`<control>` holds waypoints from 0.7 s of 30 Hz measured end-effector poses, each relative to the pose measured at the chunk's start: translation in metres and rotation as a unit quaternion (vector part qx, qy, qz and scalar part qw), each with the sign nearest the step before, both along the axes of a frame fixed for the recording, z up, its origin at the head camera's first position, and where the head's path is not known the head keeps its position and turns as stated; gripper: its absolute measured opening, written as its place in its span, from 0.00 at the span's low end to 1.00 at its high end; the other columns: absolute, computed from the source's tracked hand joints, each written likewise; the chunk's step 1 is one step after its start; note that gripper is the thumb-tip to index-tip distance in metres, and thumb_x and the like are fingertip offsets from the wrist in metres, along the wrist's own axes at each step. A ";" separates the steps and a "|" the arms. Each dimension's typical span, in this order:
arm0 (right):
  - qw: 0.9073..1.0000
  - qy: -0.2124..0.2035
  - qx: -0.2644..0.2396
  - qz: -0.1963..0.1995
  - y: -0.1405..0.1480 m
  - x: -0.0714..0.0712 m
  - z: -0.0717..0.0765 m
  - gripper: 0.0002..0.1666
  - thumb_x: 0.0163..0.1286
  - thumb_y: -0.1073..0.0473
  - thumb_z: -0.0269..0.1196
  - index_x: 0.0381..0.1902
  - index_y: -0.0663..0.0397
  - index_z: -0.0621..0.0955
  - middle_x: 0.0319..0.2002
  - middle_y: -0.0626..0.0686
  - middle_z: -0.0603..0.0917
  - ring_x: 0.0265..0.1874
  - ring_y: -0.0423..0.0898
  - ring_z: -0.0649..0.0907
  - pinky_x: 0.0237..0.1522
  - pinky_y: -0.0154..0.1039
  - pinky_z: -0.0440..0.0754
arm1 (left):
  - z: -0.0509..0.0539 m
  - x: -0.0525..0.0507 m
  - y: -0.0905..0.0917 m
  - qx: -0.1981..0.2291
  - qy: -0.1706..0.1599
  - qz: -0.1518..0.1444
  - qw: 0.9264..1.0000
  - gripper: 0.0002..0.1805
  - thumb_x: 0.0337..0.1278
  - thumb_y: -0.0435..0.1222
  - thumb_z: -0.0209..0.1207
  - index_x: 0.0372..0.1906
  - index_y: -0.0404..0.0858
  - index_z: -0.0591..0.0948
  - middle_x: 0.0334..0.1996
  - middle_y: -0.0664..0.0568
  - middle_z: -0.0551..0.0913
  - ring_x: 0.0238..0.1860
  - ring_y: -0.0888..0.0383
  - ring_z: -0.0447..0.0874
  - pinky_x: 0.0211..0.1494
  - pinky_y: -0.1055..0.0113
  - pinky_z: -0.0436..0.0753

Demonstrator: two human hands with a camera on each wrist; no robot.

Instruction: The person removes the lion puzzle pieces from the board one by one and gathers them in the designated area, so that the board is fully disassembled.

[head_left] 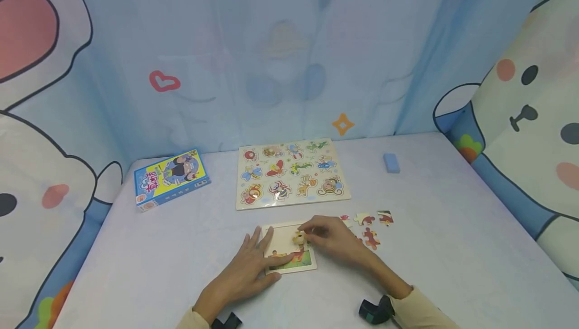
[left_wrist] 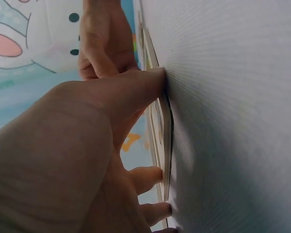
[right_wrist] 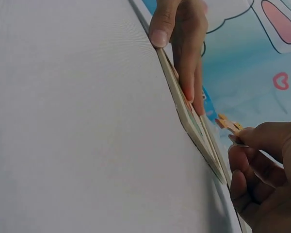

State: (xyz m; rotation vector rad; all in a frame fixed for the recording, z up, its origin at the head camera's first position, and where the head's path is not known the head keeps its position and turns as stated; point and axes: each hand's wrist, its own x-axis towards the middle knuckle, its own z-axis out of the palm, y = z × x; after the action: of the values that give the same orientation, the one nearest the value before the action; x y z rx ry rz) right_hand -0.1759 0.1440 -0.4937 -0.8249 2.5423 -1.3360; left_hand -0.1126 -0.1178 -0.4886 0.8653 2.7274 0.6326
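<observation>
A small wooden jigsaw board [head_left: 283, 232] lies flat on the table, with several fitted pieces [head_left: 296, 258] along its lower part. My left hand [head_left: 248, 267] rests on the board's left side with its fingers spread; in the left wrist view its thumb touches the board's edge. Over the board's upper right, my right hand [head_left: 336, 238] pinches a yellowish puzzle piece [right_wrist: 228, 124] between thumb and fingers. In the right wrist view this piece is tilted and raised off the board. Several loose puzzle pieces [head_left: 371, 237] lie right of the board, some partly hidden behind the right hand.
Behind the board lies a larger picture board [head_left: 289, 183] with insect and animal figures. A blue and yellow box [head_left: 172, 178] is at the back left, and a small blue block [head_left: 391, 163] at the back right. A printed curtain [head_left: 217, 68] hangs behind the white table [head_left: 452, 248].
</observation>
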 end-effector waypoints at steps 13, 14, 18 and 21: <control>0.995 -0.069 -0.019 -0.072 0.100 0.001 0.016 0.16 0.67 0.56 0.63 0.50 0.55 0.82 0.36 0.54 0.84 0.24 0.45 0.82 0.23 0.36 0.80 | 0.000 -0.001 0.000 0.002 -0.003 0.001 1.000 0.24 0.63 0.50 0.56 0.64 0.66 0.72 0.75 0.38 0.50 0.74 0.34 0.38 0.72 0.38 0.47; 0.995 -0.062 -0.013 -0.081 0.109 0.001 0.017 0.15 0.67 0.56 0.63 0.50 0.55 0.82 0.37 0.54 0.85 0.27 0.43 0.83 0.26 0.35 0.81 | 0.000 -0.001 0.000 0.002 -0.004 0.002 1.000 0.24 0.63 0.50 0.56 0.64 0.66 0.72 0.75 0.38 0.50 0.74 0.34 0.37 0.72 0.38 0.47; 0.993 -0.020 0.035 -0.114 0.137 0.005 0.018 0.14 0.68 0.56 0.62 0.50 0.53 0.83 0.48 0.54 0.84 0.43 0.37 0.83 0.42 0.30 0.81 | 0.001 0.000 0.000 0.003 -0.011 0.005 1.000 0.24 0.63 0.50 0.56 0.64 0.67 0.71 0.75 0.39 0.49 0.74 0.35 0.37 0.73 0.38 0.47; 0.989 0.001 0.075 -0.125 0.153 0.009 0.019 0.14 0.68 0.57 0.62 0.50 0.52 0.83 0.50 0.55 0.84 0.48 0.44 0.83 0.47 0.30 0.81 | 0.002 0.001 0.000 0.004 -0.016 0.007 1.000 0.24 0.64 0.50 0.56 0.64 0.67 0.71 0.75 0.39 0.49 0.74 0.36 0.36 0.73 0.39 0.46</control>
State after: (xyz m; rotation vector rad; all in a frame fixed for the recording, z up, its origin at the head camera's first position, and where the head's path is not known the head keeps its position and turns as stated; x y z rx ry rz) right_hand -0.1673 0.2974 -0.4743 -0.4927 2.7808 -1.1847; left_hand -0.1120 -0.1177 -0.4871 0.8317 2.7073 0.6554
